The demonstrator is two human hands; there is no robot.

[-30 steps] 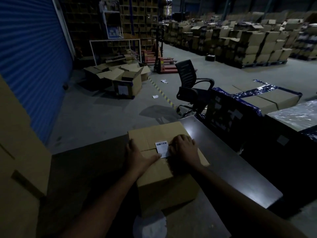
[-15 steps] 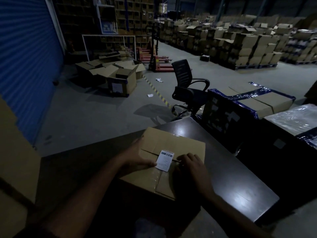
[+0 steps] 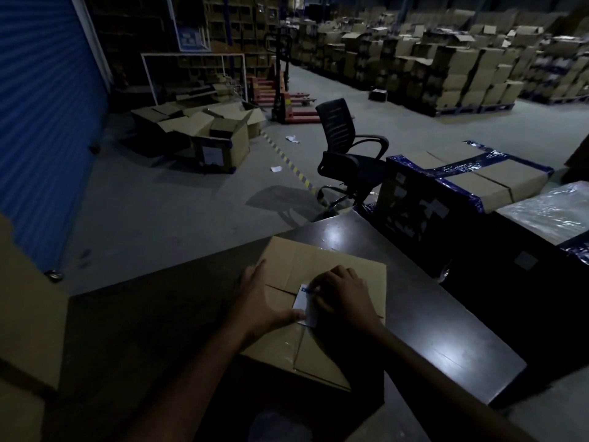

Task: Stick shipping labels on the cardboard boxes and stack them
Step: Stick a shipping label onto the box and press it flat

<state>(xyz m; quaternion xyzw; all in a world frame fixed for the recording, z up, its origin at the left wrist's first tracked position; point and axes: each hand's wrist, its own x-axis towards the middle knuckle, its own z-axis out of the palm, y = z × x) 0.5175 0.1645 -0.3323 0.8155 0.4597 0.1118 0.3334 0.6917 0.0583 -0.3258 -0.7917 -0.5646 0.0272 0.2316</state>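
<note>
So the dark surface (image 3: 430, 317) is carrying just one cardboard box (image 3: 318, 266), sitting near its middle, flaps taped shut. The white shipping label (image 3: 304, 306) is being laid on the box top, right by the centre seam, so the sticking step looks nearly done for this one. The box is being steadied by the left hand (image 3: 258, 306), fingers spread flat, thumb touching the label's near edge. The label is being pressed down by the right hand (image 3: 339, 296), fingers lightly bent, nothing gripped. Stacking isn't being started yet, by the look of it.

matt cardboard box (image 3: 322, 275), glossy table (image 3: 446, 339)
</note>
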